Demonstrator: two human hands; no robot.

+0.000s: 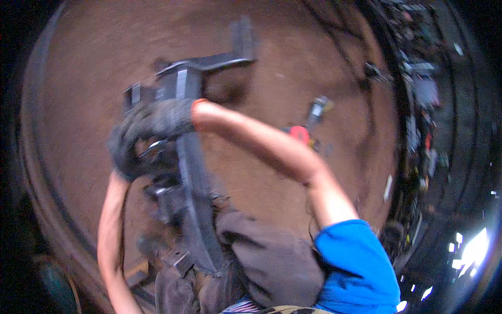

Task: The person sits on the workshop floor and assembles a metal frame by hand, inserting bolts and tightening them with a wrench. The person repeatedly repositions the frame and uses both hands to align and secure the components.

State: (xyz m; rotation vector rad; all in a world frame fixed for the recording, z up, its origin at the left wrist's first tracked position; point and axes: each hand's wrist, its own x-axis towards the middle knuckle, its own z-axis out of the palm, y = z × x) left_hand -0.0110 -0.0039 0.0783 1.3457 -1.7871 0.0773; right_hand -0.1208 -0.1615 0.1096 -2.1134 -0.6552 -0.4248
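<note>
A long dark metal frame (193,193), with welded brackets and a bent arm at its far end, runs from between my legs up to the left of the middle. Both my hands wear dark grey work gloves and are partly blurred. My right hand (167,118), with an orange cuff at the wrist, reaches across the frame and curls over its left side. My left hand (124,154) is close beside it, fingers bent around a bracket part of the same frame. The fingertips of both hands are partly hidden among the metal parts.
On the brown dirt floor (282,193) to the right lie a red round-ended tool (299,134) and a small silvery tool (317,108). Dark cables (334,36) cross the far floor. Jumbled metal pieces and tools (421,104) line the right edge. My trousered knees (272,251) flank the frame.
</note>
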